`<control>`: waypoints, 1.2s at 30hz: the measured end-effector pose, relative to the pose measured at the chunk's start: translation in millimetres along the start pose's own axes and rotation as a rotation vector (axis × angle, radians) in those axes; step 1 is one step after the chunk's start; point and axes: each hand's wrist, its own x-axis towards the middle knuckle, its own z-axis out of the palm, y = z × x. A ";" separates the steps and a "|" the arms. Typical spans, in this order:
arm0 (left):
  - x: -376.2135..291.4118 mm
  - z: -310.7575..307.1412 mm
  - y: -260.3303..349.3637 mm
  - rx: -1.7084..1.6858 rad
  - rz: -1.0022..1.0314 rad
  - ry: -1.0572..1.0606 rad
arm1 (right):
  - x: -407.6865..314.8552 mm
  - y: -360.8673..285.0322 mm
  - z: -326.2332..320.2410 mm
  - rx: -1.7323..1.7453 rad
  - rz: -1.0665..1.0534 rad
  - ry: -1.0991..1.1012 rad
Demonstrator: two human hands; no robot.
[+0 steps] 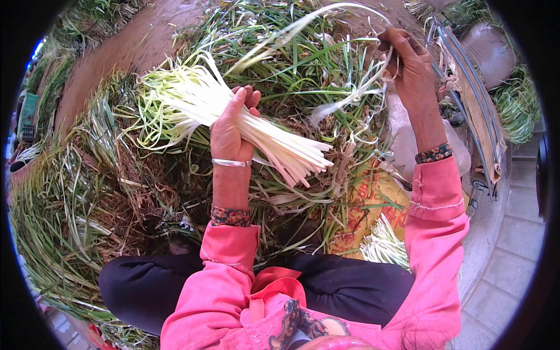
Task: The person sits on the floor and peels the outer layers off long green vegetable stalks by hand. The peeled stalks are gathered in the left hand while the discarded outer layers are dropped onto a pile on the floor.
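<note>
My left hand point(236, 124) is closed around a thick bundle of pale leafy stalks point(280, 142), its white cut ends pointing lower right and its yellow-green leaf tips to the left. Up at the right, my right hand point(407, 54) pinches a thin, pale, peeled-looking strand point(306, 19) between thumb and fingers; it arches over to the left and is blurred along part of its length. Another whitish strip point(350, 100) hangs from the same fingers. A second pile of white stalks point(385, 243) lies beside my right forearm, partly hidden by the sleeve.
Heaps of green leaves and stalks point(57, 218) with brown roots surround my crossed legs. A yellow sack with red writing point(372, 201) lies under the stalk pile. A metal-framed folding item point(477, 100) stands at right, near pale plastic bags point(490, 54) and paving tiles point(507, 258).
</note>
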 end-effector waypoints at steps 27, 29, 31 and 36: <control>-4.8 -3.5 -16.1 0.111 -0.075 -0.129 | -66.1 52.6 51.1 -0.656 -0.069 -0.734; -5.3 -4.1 -18.6 0.166 -0.112 -0.131 | -66.3 52.2 55.0 -0.681 -0.137 -0.742; -3.5 -5.7 -17.4 0.206 -0.134 -0.144 | -66.8 53.0 54.0 -0.689 -0.223 -0.761; 8.9 -11.7 5.4 0.060 -0.009 -0.044 | -64.1 64.8 29.1 -0.810 -0.198 -0.728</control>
